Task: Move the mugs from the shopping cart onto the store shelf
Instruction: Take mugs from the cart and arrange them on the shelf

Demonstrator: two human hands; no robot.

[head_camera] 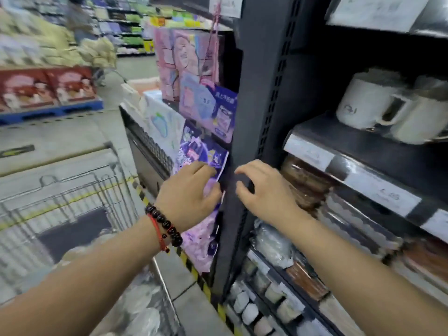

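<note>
Two white mugs stand on the dark store shelf [344,144] at the right: one mug [361,103] with a square handle and a second mug [419,120] beside it, touching. My left hand [191,192], with bead bracelets on the wrist, hovers in front of purple hanging packets with loosely bent fingers and holds nothing. My right hand [264,190] hovers in front of the black shelf upright [257,93], fingers loosely curled and empty. The wire shopping cart [80,197] is at the lower left; pale blurred items lie in it, too blurred to name.
Purple and pink packets [203,103] hang on the shelf end. Lower shelves hold brown and wrapped goods [303,187] and small pale cups [249,311]. A yellow-black floor stripe [191,267] runs along the shelf base. A person [77,20] stands far down the aisle.
</note>
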